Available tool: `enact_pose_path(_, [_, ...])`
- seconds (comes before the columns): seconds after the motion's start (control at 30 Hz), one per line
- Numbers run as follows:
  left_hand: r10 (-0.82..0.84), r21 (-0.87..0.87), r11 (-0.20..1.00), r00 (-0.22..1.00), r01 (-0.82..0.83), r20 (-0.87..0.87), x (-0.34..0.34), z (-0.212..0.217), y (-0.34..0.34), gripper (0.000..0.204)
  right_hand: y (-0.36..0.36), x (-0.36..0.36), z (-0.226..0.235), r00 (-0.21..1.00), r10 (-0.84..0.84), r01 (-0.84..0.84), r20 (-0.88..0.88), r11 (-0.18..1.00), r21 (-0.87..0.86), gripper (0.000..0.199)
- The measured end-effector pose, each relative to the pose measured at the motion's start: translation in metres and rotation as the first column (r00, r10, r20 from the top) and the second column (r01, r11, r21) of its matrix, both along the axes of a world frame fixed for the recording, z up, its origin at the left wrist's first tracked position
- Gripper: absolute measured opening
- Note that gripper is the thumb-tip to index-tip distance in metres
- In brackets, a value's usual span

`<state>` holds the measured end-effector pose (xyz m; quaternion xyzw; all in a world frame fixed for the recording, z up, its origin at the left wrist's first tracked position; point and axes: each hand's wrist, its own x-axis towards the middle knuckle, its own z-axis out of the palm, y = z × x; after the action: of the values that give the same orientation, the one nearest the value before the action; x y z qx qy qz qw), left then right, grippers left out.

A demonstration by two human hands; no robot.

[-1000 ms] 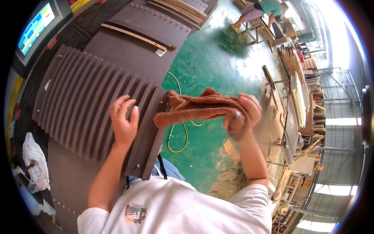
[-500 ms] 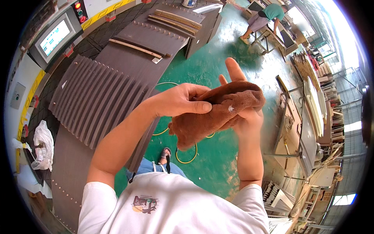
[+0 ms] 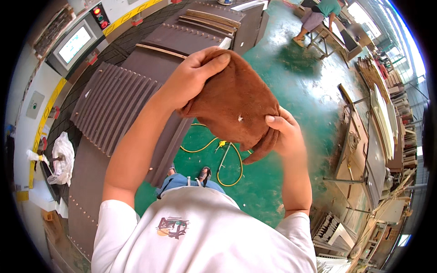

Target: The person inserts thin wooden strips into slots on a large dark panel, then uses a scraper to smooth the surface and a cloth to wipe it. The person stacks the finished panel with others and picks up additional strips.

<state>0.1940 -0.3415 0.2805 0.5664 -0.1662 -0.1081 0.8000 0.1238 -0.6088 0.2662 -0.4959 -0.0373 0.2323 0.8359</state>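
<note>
A brown plush cloth [image 3: 236, 91] is stretched out in front of me between both hands, with a small white speck near its middle. My left hand [image 3: 193, 75] grips its upper left edge, thumb pressed on top. On the other side my right hand [image 3: 287, 131] pinches the lower right edge, and a loose flap of the cloth droops beneath it. To the left, dark brown boards [image 3: 114, 104] lie in a row of parallel strips on a large brown panel surface [image 3: 102, 182].
A yellow hose [image 3: 241, 170] curls on the green floor near my feet. At left stand a machine with a screen [image 3: 75, 44] and a white plastic bag [image 3: 63, 157]. Wood racks [image 3: 364, 150] line the right; a person [image 3: 316, 18] bends over a far table.
The bunched cloth has been spread open. My left hand has moved up, and my right hand, earlier under the cloth with fingers extended, now grips its edge.
</note>
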Motion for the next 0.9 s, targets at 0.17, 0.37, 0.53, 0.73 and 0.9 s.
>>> enact_pose_path(0.17, [-0.077, 0.249, 0.968, 0.976, 0.024, 0.204, -0.002, 0.024, -0.004, 0.024, 0.003, 0.016, -0.005, 0.969, 0.184, -0.185, 0.165, 0.983, -0.010, 0.057])
enact_pose_path(0.37, [-0.208, 0.385, 0.920, 0.921, 0.070, 0.329, -0.002, 0.034, -0.006, 0.024, 0.022, 0.025, 0.003, 0.979, 0.162, -0.163, 0.120, 0.987, -0.005, 0.047])
enact_pose_path(0.53, [-0.155, 0.439, 0.898, 0.957, 0.034, 0.243, 0.001, 0.038, 0.003, 0.021, 0.020, 0.025, -0.005, 0.965, 0.064, -0.085, 0.256, 0.994, 0.073, 0.035])
enact_pose_path(0.73, [0.065, 0.016, 0.998, 0.998, -0.065, 0.002, 0.010, -0.056, -0.002, 0.021, 0.073, 0.047, -0.011, 0.770, -0.045, -0.040, 0.637, 0.992, 0.118, 0.042])
enact_pose_path(0.9, [0.218, 0.179, 0.961, 0.976, -0.209, -0.028, -0.004, -0.123, -0.022, 0.030, 0.074, 0.095, -0.060, 0.899, 0.007, -0.087, 0.438, 0.983, 0.162, 0.026])
